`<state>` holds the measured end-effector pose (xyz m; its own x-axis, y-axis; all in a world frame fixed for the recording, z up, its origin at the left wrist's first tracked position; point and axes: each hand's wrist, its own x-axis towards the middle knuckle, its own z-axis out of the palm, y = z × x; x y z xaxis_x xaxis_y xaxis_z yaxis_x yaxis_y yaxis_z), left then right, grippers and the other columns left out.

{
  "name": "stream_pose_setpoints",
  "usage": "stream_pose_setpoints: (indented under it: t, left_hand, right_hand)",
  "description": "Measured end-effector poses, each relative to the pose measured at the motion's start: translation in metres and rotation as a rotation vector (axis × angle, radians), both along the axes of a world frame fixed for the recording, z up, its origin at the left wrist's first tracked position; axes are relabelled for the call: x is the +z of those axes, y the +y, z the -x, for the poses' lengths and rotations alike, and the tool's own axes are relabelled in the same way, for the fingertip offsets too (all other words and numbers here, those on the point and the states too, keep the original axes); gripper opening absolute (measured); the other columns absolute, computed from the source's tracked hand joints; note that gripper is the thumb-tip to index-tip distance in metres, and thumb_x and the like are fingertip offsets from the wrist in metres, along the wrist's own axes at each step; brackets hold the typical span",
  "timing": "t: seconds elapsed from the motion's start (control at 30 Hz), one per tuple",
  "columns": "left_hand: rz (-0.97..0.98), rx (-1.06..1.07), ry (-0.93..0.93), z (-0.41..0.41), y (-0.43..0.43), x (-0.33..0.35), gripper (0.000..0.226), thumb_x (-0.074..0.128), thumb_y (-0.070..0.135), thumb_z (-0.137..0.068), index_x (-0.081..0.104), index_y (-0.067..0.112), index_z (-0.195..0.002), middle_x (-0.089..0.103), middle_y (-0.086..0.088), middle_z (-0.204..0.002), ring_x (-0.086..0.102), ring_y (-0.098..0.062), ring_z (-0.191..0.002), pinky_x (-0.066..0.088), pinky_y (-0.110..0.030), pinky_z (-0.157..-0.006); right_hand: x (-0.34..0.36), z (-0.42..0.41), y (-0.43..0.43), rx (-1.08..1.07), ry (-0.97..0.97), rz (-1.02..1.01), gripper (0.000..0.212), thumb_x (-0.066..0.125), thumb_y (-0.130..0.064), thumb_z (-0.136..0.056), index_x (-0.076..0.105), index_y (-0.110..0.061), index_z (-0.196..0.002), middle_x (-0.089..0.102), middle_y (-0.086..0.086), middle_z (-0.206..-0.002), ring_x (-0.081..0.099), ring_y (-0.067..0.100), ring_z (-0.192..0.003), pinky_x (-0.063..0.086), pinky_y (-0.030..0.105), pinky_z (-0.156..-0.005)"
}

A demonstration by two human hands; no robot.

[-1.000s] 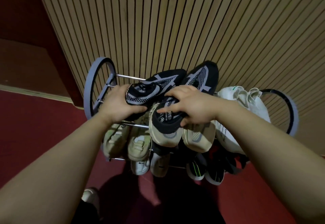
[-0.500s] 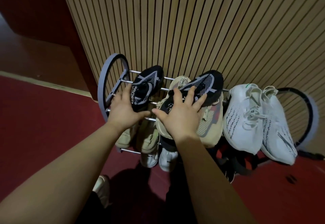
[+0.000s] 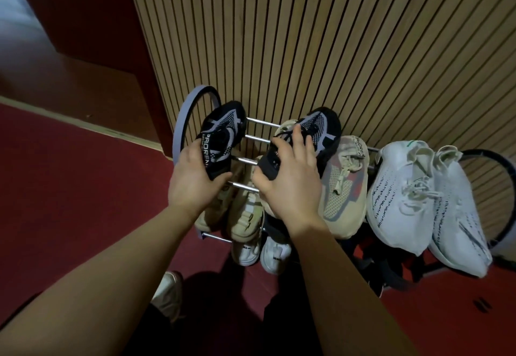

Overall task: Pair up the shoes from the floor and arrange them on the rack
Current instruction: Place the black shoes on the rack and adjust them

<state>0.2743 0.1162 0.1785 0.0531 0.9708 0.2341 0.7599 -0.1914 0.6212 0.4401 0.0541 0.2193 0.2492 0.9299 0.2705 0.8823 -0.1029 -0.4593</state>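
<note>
Fingers (image 3: 298,140) of your right hand (image 3: 290,185) are clamping the right black shoe (image 3: 321,129); your left hand (image 3: 192,179) is gripping the left black shoe (image 3: 223,129) atop the rack (image 3: 258,122).

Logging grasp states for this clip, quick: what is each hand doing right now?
Left hand: grips the left black shoe by its heel.
Right hand: grips the right black shoe.
</note>
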Motion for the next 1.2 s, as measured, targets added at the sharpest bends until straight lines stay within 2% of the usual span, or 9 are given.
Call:
stream_pose_setpoints:
  t: [0.2,0.37,0.63,0.77,0.87,0.93,1.0,1.13,1.2]
  left_hand:
    - [0.020,-0.040,0.081,0.009,-0.009,0.004,0.095,0.078,0.041,-0.072,0.025,0.016,-0.146,0.036,-0.012,-0.144,0.039,-0.028,-0.130,0.040,-0.043,-0.101]
    - [0.007,-0.042,0.171,0.021,-0.008,0.002,0.088,0.077,0.041,-0.071,0.033,0.017,-0.144,0.048,-0.010,-0.137,0.043,-0.029,-0.126,0.041,-0.045,-0.100]
    - [0.023,-0.009,0.194,0.016,-0.010,0.003,0.086,0.076,0.037,-0.075,0.032,0.014,-0.145,0.043,-0.015,-0.138,0.039,-0.034,-0.126,0.035,-0.045,-0.103]
    - [-0.137,-0.016,0.231,0.003,-0.021,0.018,0.081,0.072,0.029,-0.078,0.032,0.011,-0.145,0.039,-0.018,-0.138,0.036,-0.036,-0.125,0.033,-0.047,-0.103]
    - [-0.277,-0.127,0.187,-0.012,-0.026,0.032,0.071,0.070,0.023,-0.080,0.038,0.011,-0.142,0.045,-0.018,-0.132,0.043,-0.034,-0.120,0.037,-0.044,-0.099]
    - [-0.199,-0.249,0.127,-0.029,-0.027,0.038,0.055,0.064,0.023,-0.086,0.046,0.011,-0.136,0.050,-0.013,-0.129,0.047,-0.030,-0.119,0.036,-0.035,-0.098]
    - [-0.019,-0.285,0.017,-0.048,-0.020,0.040,0.048,0.059,0.025,-0.090,0.048,0.012,-0.135,0.053,-0.009,-0.130,0.049,-0.025,-0.119,0.037,-0.030,-0.096]
    - [0.329,-0.227,-0.103,-0.083,0.012,0.037,0.046,0.058,0.032,-0.089,0.047,0.012,-0.129,0.056,-0.011,-0.125,0.054,-0.029,-0.113,0.043,-0.032,-0.087]
    - [0.446,-0.204,-0.141,-0.091,0.026,0.031,0.058,0.062,0.034,-0.086,0.041,0.013,-0.136,0.057,-0.012,-0.127,0.055,-0.030,-0.114,0.045,-0.034,-0.093]
  right_hand:
    - [-0.010,0.020,0.010,0.130,0.015,-0.025,0.062,0.059,-0.045,-0.081,0.044,-0.025,-0.138,0.008,-0.004,-0.160,0.002,0.019,-0.148,0.032,0.050,-0.110]
    - [-0.007,0.030,0.012,0.180,0.049,-0.094,0.056,0.060,-0.041,-0.082,0.049,-0.024,-0.135,0.014,-0.003,-0.160,0.006,0.018,-0.148,0.028,0.052,-0.112]
    - [-0.010,0.021,0.006,0.214,0.038,-0.235,0.057,0.056,-0.042,-0.079,0.053,-0.022,-0.132,0.019,0.003,-0.158,0.012,0.016,-0.147,0.034,0.055,-0.107]
    - [0.002,0.005,0.001,0.205,0.124,-0.303,0.059,0.051,-0.044,-0.079,0.051,-0.021,-0.133,0.017,0.001,-0.159,0.010,0.012,-0.146,0.035,0.047,-0.110]
    - [0.013,-0.009,-0.001,0.217,0.053,-0.352,0.058,0.054,-0.041,-0.079,0.053,-0.018,-0.132,0.021,0.008,-0.158,0.015,0.018,-0.146,0.037,0.047,-0.108]
    - [0.018,-0.020,-0.003,0.213,-0.022,-0.391,0.057,0.055,-0.040,-0.078,0.055,-0.016,-0.130,0.025,0.011,-0.156,0.019,0.022,-0.145,0.037,0.047,-0.107]
    - [0.023,-0.032,-0.007,0.192,-0.063,-0.406,0.058,0.055,-0.040,-0.078,0.055,-0.015,-0.130,0.027,0.012,-0.155,0.021,0.024,-0.144,0.037,0.049,-0.107]
    - [0.030,-0.053,-0.014,0.157,-0.132,-0.378,0.061,0.052,-0.043,-0.078,0.053,-0.015,-0.132,0.025,0.011,-0.156,0.020,0.024,-0.145,0.038,0.054,-0.105]
    - [0.028,-0.060,-0.015,0.166,-0.201,-0.359,0.061,0.052,-0.042,-0.078,0.053,-0.015,-0.133,0.024,0.011,-0.156,0.020,0.024,-0.145,0.039,0.055,-0.103]
